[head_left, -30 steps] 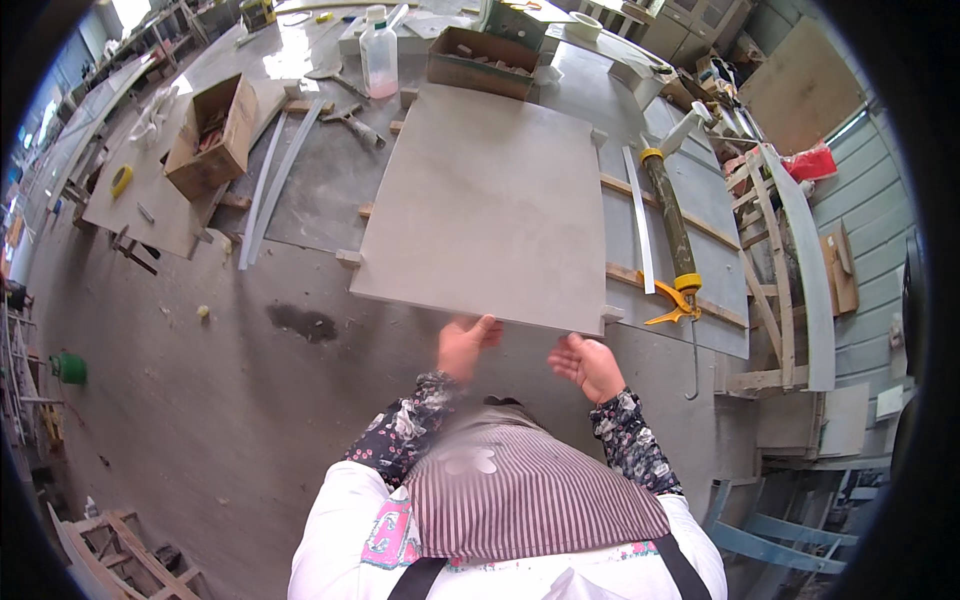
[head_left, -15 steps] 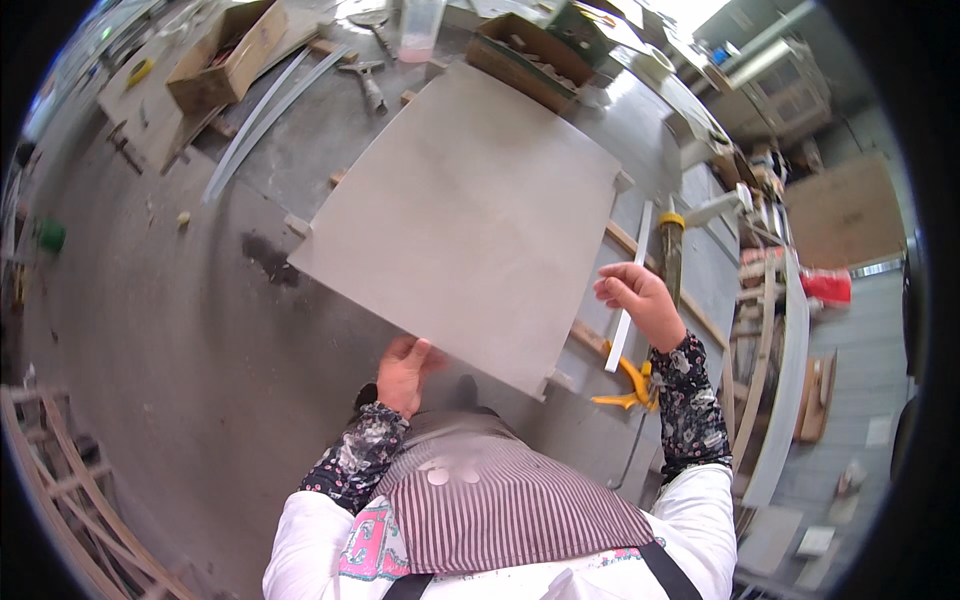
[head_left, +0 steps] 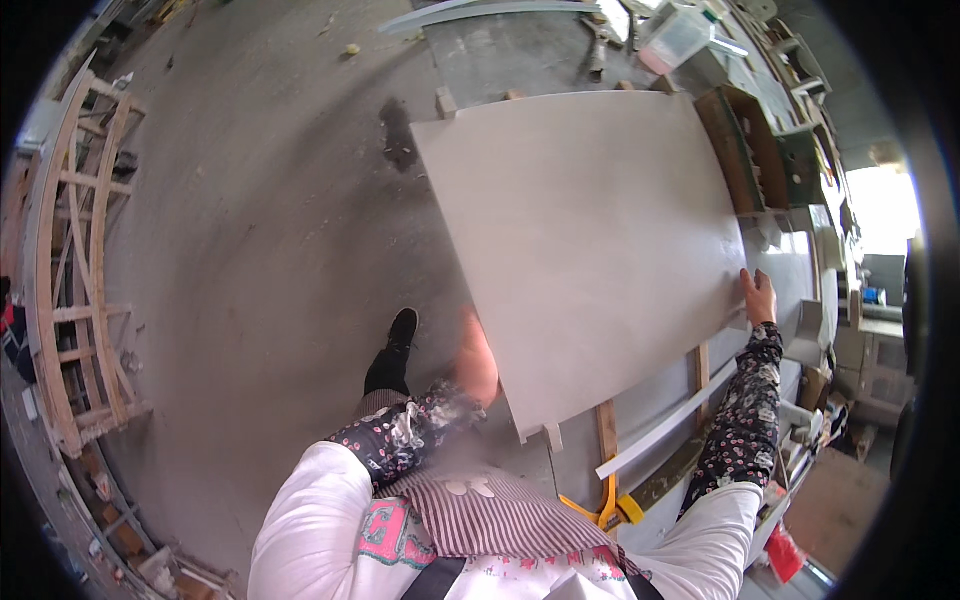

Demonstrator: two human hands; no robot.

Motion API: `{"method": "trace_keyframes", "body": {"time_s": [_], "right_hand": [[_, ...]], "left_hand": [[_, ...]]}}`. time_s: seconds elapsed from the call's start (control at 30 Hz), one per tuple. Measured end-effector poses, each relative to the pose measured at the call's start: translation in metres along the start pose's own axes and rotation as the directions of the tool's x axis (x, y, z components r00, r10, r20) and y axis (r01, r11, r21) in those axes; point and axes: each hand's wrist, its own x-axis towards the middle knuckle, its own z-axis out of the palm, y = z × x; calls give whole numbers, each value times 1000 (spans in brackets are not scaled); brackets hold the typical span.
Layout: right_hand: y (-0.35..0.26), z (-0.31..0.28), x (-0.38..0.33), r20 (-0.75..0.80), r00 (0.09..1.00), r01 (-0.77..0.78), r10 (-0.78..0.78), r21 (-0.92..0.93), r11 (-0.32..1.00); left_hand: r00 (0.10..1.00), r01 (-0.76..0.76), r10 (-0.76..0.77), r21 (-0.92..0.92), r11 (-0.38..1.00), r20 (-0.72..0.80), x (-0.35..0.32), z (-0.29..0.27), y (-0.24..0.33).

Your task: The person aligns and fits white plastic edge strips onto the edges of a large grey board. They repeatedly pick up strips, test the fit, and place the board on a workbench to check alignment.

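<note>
A large, flat, pale grey panel (head_left: 590,240) lies raised on small blocks and wooden strips over a grey work table. At its left edge is my left hand (head_left: 476,350), blurred and with its fingers mostly hidden, so its grip cannot be made out. My right hand (head_left: 760,298) holds the panel's right edge, thumb against the rim and fingers alongside. Below that hand, a white strip (head_left: 660,430) lies across the wooden strips. A yellow-handled tool (head_left: 604,505) and a yellow-capped tube (head_left: 630,509) lie near my striped apron.
A cardboard box (head_left: 740,150) stands beyond the panel's far right corner. Behind it are a clear jug (head_left: 676,38) with pink liquid and a scraper (head_left: 598,55). A wooden frame rack (head_left: 75,260) stands at the far left. A dark stain (head_left: 397,135) marks the floor.
My view has swung round, so the panel appears turned and further right. My right hand has gone from hovering beside the panel to its right edge. My left hand stays by the near edge.
</note>
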Motion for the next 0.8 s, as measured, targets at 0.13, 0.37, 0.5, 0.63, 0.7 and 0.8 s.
{"method": "trace_keyframes", "body": {"time_s": [0.13,0.37,0.5,0.63,0.7,0.8], "right_hand": [[30,1,11,170,980,-133,101,191,973],[59,-10,4,190,965,-185,182,-2,983],[59,-5,4,155,972,-179,177,-5,984],[54,-5,-4,119,974,-196,193,13,980],[51,-5,-5,110,975,-194,191,16,981],[49,-4,-5,94,978,-187,185,16,982]], "left_hand": [[995,70,-67,36,997,-81,-30,23,-3],[982,63,-80,-101,993,-170,-45,31,-36],[979,49,-46,9,999,-200,-44,28,-46],[964,70,-68,-3,998,-256,-41,22,-48],[959,80,-81,-12,997,-272,-41,22,-48],[961,62,-70,-36,997,-268,-42,22,-45]]}}
